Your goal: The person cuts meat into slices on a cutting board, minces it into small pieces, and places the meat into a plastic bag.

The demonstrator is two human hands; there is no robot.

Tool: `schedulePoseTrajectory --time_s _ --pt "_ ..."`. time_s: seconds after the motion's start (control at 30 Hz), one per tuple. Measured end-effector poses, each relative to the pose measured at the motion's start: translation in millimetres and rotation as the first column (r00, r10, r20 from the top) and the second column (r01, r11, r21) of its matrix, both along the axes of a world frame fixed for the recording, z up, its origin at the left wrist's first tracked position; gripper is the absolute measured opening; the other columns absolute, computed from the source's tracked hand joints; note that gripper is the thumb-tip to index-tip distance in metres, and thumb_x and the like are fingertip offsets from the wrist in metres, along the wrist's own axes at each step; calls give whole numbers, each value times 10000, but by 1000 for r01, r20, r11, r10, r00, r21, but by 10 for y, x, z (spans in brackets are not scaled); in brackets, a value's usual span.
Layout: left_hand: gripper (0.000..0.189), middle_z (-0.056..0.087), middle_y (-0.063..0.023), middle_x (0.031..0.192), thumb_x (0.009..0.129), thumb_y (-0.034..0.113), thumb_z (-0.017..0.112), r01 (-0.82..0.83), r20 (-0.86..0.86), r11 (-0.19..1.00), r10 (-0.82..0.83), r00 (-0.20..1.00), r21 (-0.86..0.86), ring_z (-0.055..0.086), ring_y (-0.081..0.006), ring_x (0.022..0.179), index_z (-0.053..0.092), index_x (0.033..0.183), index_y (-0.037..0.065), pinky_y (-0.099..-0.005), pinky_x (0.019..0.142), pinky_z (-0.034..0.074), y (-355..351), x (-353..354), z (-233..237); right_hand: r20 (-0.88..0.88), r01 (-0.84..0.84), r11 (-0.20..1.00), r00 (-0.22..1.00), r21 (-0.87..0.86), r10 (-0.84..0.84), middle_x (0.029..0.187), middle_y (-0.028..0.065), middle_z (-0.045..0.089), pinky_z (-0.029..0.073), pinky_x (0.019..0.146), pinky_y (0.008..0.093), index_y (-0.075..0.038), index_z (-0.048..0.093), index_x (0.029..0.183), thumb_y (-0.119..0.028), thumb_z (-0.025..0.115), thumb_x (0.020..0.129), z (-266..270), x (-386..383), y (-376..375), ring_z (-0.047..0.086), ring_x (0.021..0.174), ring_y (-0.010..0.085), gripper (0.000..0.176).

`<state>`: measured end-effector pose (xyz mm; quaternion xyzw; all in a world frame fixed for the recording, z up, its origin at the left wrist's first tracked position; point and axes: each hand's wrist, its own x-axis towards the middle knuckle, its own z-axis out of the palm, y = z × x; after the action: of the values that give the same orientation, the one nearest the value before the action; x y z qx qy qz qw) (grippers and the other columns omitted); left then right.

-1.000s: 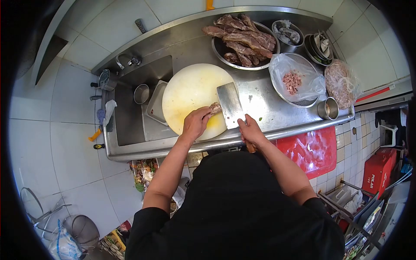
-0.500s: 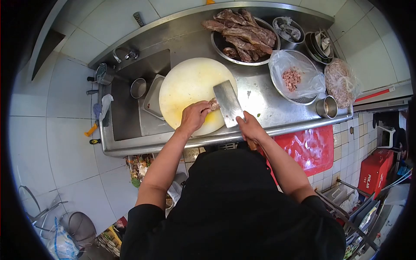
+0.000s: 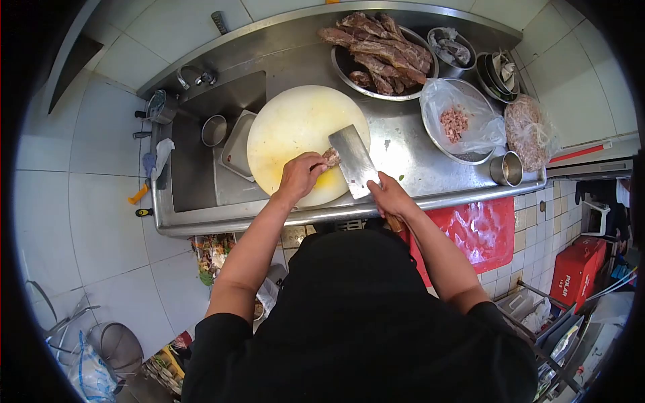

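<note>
Not much has moved since a second ago. Both hands stay at the same job, and the whole tabletop [image 3: 410,151] has slid a little higher in the view.

The left hand [image 3: 300,176] rests on the round, pale cutting board [image 3: 295,121]. Its fingers are curled down on a small piece of meat [image 3: 330,156] and hold it against the board. The meat lies near the right edge of the board, on the side close to the person.

The right hand [image 3: 388,197] is wrapped tight around the handle of a cleaver [image 3: 355,161]. The wide blade lies just to the right of the meat. Its edge may be touching the meat, but that spot is too small to see well.

Behind the board stands a big metal bowl [image 3: 342,70] piled with long strips of meat [image 3: 379,47]. To the right is a bowl lined with a plastic bag [image 3: 437,101], with a little heap of chopped meat [image 3: 454,123] in it. A metal cup [image 3: 507,168] stands near the front right corner, just beside a full bag [image 3: 527,131].

To the left of the board is a sink [image 3: 191,168]. A small round bowl [image 3: 213,131] and a flat tray [image 3: 236,144] sit in it.
</note>
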<state>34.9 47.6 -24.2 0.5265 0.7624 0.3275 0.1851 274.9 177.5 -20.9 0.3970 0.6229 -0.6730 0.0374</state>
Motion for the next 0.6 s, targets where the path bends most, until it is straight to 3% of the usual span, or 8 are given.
schedulePoseTrajectory --time_s 0.23,0.37,0.43,0.6 --pt "190 747 -141 1097 882 128 773 -144 53 989 143 988 19 734 -285 938 766 1033 13 -360 854 575 -42 92 -86 2 -26 998 1000 61 26 612 64 522 431 381 341 34 509 1160 -263 521 1067 29 -192 46 498 406 151 312" --pt "177 743 -134 1089 898 144 746 -166 117 986 168 979 -26 716 -326 957 770 1031 30 -388 868 562 -41 83 -54 40 -157 986 987 50 155 605 65 523 432 379 330 37 508 1164 -262 520 1070 156 92 101 496 406 150 313" --pt "168 742 -143 1097 899 122 740 -101 72 995 101 992 -10 717 -326 962 767 1030 20 -385 869 564 -48 64 -53 53 -174 985 983 5 174 593 66 520 430 375 321 39 508 1166 -261 520 1072 121 96 140 494 404 148 314" --pt "171 743 -149 1102 901 112 737 -121 73 992 118 990 47 720 -322 971 765 1038 14 -383 875 566 -108 104 -90 0 -48 999 999 -11 48 592 69 525 437 391 360 42 519 1174 -258 524 1069 77 -260 74 500 409 169 318"
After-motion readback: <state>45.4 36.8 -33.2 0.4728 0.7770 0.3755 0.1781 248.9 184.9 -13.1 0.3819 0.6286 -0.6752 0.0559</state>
